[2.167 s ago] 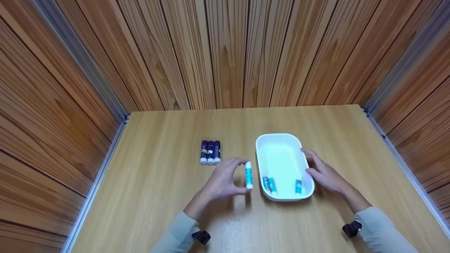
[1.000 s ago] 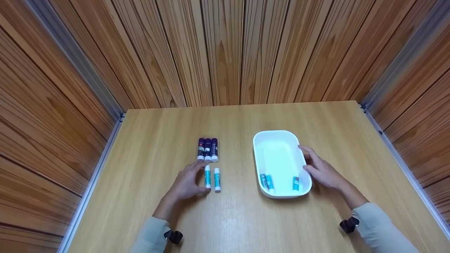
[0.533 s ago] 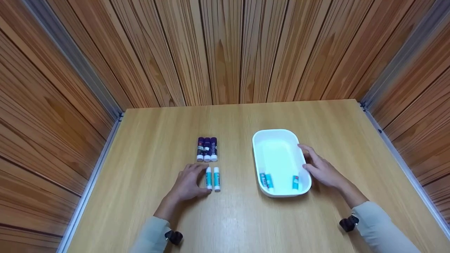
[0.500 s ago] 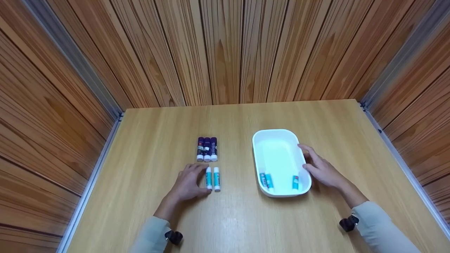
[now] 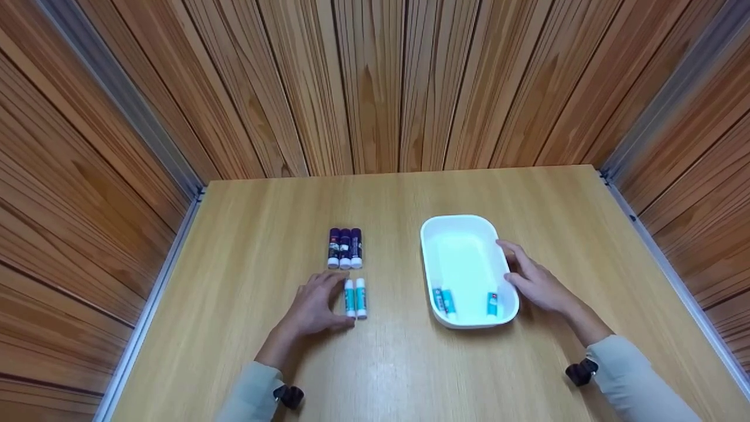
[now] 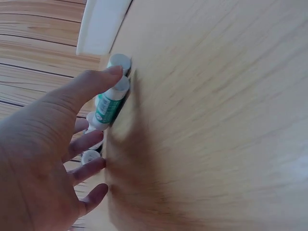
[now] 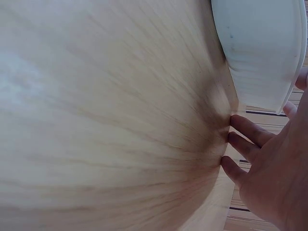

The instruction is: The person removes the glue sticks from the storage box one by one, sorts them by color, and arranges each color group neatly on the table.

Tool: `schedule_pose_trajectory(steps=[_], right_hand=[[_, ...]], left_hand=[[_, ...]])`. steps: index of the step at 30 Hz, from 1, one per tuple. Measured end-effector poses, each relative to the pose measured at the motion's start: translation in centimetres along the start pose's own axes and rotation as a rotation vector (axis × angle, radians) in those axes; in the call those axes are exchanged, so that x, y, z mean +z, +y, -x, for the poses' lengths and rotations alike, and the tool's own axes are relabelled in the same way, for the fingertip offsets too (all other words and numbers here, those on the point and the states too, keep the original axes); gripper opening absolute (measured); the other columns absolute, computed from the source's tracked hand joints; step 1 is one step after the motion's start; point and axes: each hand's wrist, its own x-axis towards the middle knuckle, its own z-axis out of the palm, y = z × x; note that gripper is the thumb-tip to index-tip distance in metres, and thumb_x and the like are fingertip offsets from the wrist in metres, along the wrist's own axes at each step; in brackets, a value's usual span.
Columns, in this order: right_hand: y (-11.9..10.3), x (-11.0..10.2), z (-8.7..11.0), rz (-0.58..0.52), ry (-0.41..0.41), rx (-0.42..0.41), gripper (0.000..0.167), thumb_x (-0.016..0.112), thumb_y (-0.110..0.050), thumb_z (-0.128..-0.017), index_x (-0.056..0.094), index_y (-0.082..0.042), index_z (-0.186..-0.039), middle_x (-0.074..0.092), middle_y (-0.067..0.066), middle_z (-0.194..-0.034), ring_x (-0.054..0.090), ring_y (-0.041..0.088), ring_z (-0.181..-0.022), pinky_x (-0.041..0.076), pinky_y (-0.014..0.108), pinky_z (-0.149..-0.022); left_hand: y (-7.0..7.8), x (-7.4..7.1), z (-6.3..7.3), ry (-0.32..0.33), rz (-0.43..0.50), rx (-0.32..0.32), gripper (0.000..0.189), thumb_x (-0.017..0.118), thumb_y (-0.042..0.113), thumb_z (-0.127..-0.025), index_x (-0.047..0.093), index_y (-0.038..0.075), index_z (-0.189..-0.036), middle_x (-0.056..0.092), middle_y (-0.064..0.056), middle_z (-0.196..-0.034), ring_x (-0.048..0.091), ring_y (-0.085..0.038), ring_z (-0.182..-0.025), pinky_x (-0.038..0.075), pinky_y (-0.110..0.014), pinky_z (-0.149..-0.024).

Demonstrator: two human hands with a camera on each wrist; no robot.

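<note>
"How far along are we?"

"Partway, we judge. On the table (image 5: 258, 234), left of the white tub (image 5: 469, 252), we have three dark sticks (image 5: 345, 248) lined up side by side; that row looks finished to us. Just on the near side of it lie two teal ones."

"And our left hand (image 5: 316, 302)?"

"It pinches the left teal stick (image 5: 350, 299) end to end, thumb at the near end, a finger at the far one, the others spread. That stick lies just beside the right teal stick (image 5: 361, 299); we can't tell whether they touch."

"What's left?"

"Three teal sticks in the tub (image 5: 449, 302): two together at its near left, one near the right wall. If we're emptying it, those are all we see left."

"Our right hand (image 5: 542, 287)?"

"At the tub's right rim, thumb and a finger touching, the rest spread. Whether it grips, we can't tell."
</note>
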Motion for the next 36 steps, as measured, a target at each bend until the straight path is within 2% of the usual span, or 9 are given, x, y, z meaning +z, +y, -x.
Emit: schedule_pose_trajectory(steps=[4,8,14,20,24,28,36], right_hand=[[-0.1,-0.2,-0.1,-0.005,-0.002,-0.016,0.071,0.054,-0.017,-0.117,0.019,-0.021,-0.179,0.051,0.031,-0.167,0.052,0.052,-0.155,0.038,0.081,-0.126],[-0.1,-0.2,-0.2,-0.002,-0.001,0.0,0.07,0.052,-0.017,-0.117,0.019,-0.023,-0.179,0.05,0.031,-0.169,0.051,0.052,-0.155,0.037,0.082,-0.127],[0.0,0.1,-0.3,-0.007,-0.01,0.022,0.069,0.05,-0.017,-0.117,0.019,-0.025,-0.179,0.047,0.03,-0.171,0.049,0.052,-0.156,0.033,0.082,-0.129],[-0.1,0.0,-0.3,-0.014,-0.009,-0.001,0.069,0.05,-0.018,-0.118,0.019,-0.022,-0.179,0.046,0.031,-0.172,0.047,0.053,-0.158,0.033,0.083,-0.129],[-0.1,0.0,-0.2,-0.023,-0.018,0.012,0.07,0.051,-0.021,-0.118,0.017,-0.025,-0.179,0.043,0.03,-0.174,0.045,0.053,-0.16,0.03,0.083,-0.131],[0.0,0.1,0.0,-0.026,-0.024,0.021,0.07,0.05,-0.021,-0.119,0.016,-0.026,-0.18,0.043,0.031,-0.174,0.045,0.054,-0.161,0.029,0.083,-0.131],[0.1,0.2,-0.1,-0.015,-0.006,0.017,0.069,0.051,-0.018,-0.118,0.019,-0.023,-0.179,0.051,0.032,-0.168,0.051,0.053,-0.155,0.037,0.081,-0.129]], left_hand=[[1.2,-1.1,-0.1,0.036,0.002,0.004,0.095,0.1,0.038,-0.086,0.053,0.024,-0.168,0.046,-0.015,-0.179,0.041,-0.043,-0.167,0.033,-0.071,-0.136],[2.3,-1.8,-0.4,0.079,-0.005,0.042,0.089,0.098,0.036,-0.089,0.055,0.022,-0.166,0.051,-0.019,-0.174,0.045,-0.045,-0.164,0.036,-0.071,-0.134],[3.6,-1.0,-0.4,0.09,-0.011,0.096,0.08,0.096,0.037,-0.091,0.06,0.025,-0.162,0.056,-0.017,-0.168,0.051,-0.043,-0.158,0.042,-0.066,-0.129],[5.6,-0.3,-0.8,0.091,-0.014,0.169,0.077,0.094,0.04,-0.091,0.061,0.028,-0.16,0.061,-0.011,-0.16,0.056,-0.039,-0.15,0.051,-0.065,-0.123],[7.2,0.1,-1.1,0.072,-0.014,0.211,0.075,0.094,0.038,-0.092,0.062,0.027,-0.159,0.062,-0.009,-0.159,0.057,-0.037,-0.15,0.05,-0.065,-0.124],[9.2,0.7,-1.5,0.025,-0.019,0.22,0.076,0.094,0.039,-0.092,0.061,0.03,-0.16,0.06,-0.007,-0.162,0.056,-0.034,-0.153,0.049,-0.061,-0.125],[12.7,2.0,-2.8,-0.035,-0.079,0.271,0.078,0.092,0.043,-0.094,0.057,0.033,-0.163,0.059,-0.006,-0.167,0.052,-0.03,-0.159,0.042,-0.06,-0.133]])
